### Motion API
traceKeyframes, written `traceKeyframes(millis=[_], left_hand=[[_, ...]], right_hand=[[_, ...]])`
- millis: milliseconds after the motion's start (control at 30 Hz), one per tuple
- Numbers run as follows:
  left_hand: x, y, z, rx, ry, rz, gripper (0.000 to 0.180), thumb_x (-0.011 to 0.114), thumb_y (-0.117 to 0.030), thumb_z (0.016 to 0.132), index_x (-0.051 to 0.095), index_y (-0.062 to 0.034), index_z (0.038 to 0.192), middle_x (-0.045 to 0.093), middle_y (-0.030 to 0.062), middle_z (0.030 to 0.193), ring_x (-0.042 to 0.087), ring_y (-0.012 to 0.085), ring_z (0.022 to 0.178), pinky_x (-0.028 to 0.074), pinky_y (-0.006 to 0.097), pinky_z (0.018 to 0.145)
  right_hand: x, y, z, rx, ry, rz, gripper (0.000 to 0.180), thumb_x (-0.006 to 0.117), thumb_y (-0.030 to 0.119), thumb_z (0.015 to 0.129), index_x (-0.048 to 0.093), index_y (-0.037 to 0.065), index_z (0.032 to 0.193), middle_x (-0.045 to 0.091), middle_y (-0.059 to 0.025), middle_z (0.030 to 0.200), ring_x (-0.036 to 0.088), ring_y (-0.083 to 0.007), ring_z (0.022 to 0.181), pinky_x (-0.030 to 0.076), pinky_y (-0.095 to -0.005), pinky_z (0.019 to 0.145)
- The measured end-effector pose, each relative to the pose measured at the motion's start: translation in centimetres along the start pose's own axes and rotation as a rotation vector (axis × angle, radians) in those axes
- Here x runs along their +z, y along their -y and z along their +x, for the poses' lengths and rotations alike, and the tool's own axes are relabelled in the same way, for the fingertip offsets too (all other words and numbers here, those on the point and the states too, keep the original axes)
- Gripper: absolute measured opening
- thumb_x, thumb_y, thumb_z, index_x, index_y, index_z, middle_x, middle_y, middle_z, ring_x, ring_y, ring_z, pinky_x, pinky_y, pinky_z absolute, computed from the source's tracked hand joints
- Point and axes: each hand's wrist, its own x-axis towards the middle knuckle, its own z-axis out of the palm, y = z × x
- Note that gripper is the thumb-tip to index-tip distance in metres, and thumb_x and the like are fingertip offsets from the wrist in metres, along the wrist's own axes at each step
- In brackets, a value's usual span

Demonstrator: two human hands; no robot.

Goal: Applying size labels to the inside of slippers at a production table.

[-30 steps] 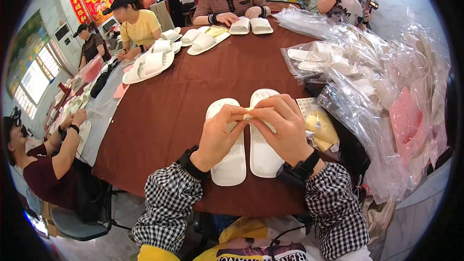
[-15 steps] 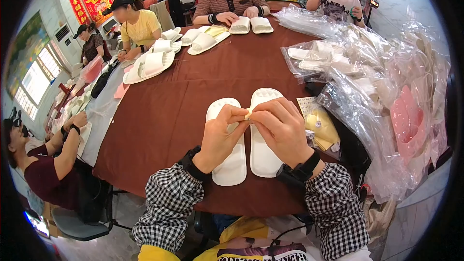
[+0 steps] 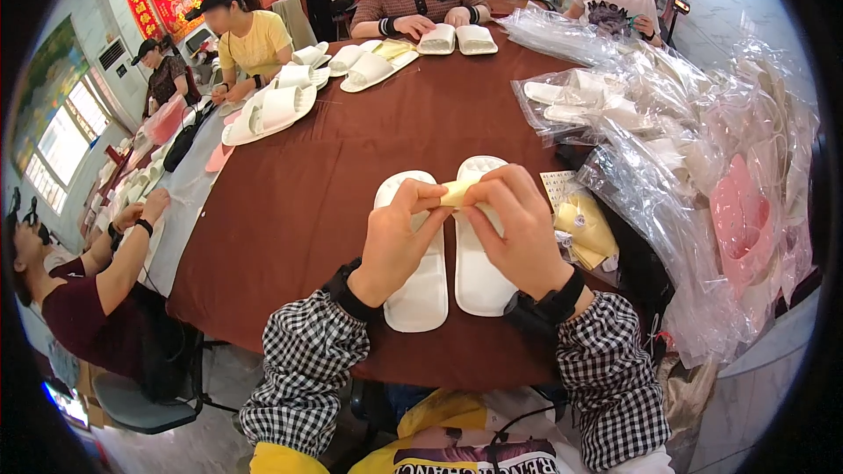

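Near the near edge of the tabletop, the left hand and right hand pinch a small pale-yellow piece between their fingertips, above a left white slipper and a right white slipper. Half a second ago the fingertips nearly met and hid most of that piece; now they stand farther apart — a longer stretch of it shows. The hands and wrists cover the middles of both slippers. Just right of them lie a spotted pale sheet and a crumpled yellow pile. A heap of clear plastic bags crowds the right edge, holding white slippers and a pink slipper — other contents blur together. More white slippers line the left and far edges.
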Motion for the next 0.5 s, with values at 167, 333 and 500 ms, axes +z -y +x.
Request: traceKeyframes(millis=[167, 333, 500], left_hand=[[-1.0, 1.4, 1.2, -0.146, -0.097, -0.321, 0.036, 0.056, 0.007, 0.092, 0.048, 0.0011, 0.127, 0.068, 0.0129, 0.102, 0.070, 0.0171, 0.086, 0.054, 0.026, 0.073], [-3.1, 2.3, 2.1, -0.328, -0.083, -0.574, 0.040, 0.045, -0.002, 0.099, 0.043, -0.0045, 0.138, 0.064, 0.0123, 0.107, 0.070, 0.0178, 0.085, 0.054, 0.026, 0.073], [-3.6, 2.4, 2.2, -0.391, -0.082, -0.569, 0.049, 0.043, -0.005, 0.100, 0.035, -0.0080, 0.147, 0.060, 0.0129, 0.109, 0.070, 0.0183, 0.085, 0.056, 0.027, 0.075]], right_hand=[[-3.0, -2.5, 0.4, 0.483, 0.297, 0.141, 0.006, 0.063, 0.003, 0.089, 0.058, -0.001, 0.090, 0.059, -0.0044, 0.082, 0.060, -0.0115, 0.070, 0.049, -0.0267, 0.064], [-4.7, -4.2, -0.4, 0.607, 0.600, 0.341, 0.010, 0.063, 0.010, 0.092, 0.057, 0.002, 0.093, 0.060, 0.0011, 0.081, 0.054, -0.0051, 0.072, 0.044, -0.0217, 0.063], [-3.9, -4.5, -0.8, 0.552, 0.594, 0.345, 0.014, 0.063, 0.010, 0.089, 0.057, -0.002, 0.091, 0.062, -0.0075, 0.083, 0.060, -0.0137, 0.078, 0.049, -0.0296, 0.071]])
